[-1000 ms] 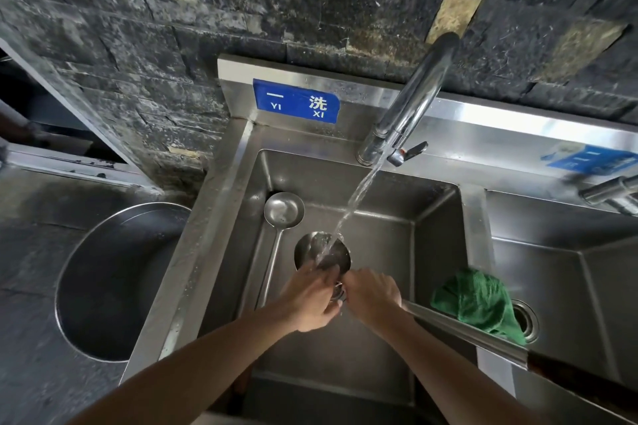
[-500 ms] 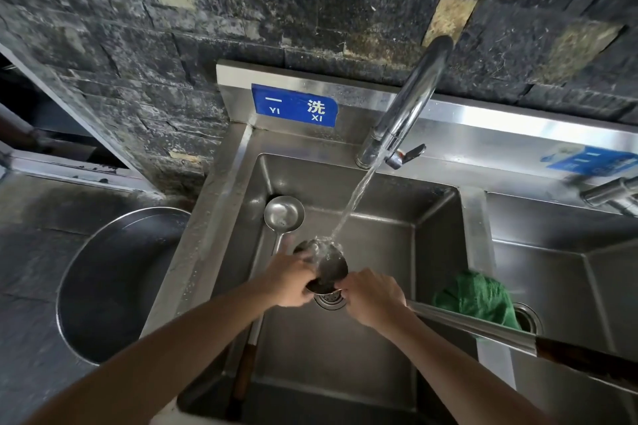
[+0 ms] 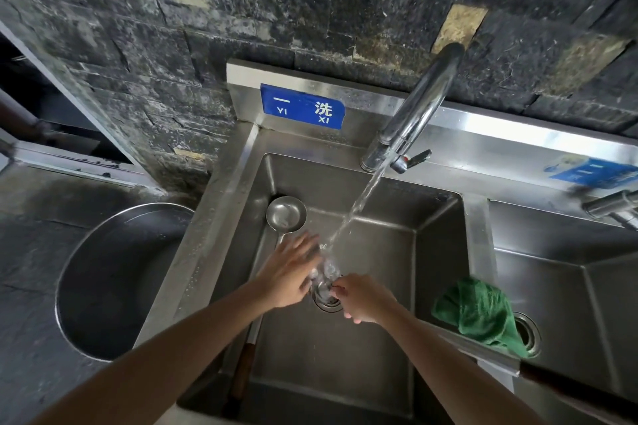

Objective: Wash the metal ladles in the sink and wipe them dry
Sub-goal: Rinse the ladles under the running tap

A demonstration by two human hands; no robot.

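Blue sign [image 3: 302, 107] reads "YI XI". Spare ladle [image 3: 286, 213] lies bowl toward the sink [image 3: 438, 252] back-left corner, handle nearward. Left hand [image 3: 290, 272] is spread flat; right hand [image 3: 364, 298] grips the ladle handle [image 3: 476, 350].

Dark stone-tile wall [image 3: 241, 10], grey counter [image 3: 31, 252]

**Signs on the sink's back panel**

A blue rectangular sticker [image 3: 302, 106] sits on the stainless steel upstand [image 3: 483, 129] behind the left basin, beyond both hands and a little to the left of the left hand [image 3: 288, 274]. It carries white characters "一" and "洗", with the white letters "YI" under the first and "XI" under the second.

A second blue rectangular sticker [image 3: 592, 174] sits on the same upstand far to the right of the right hand [image 3: 364, 297], behind the right basin. It shows white strokes, but they are blurred and cannot be read.
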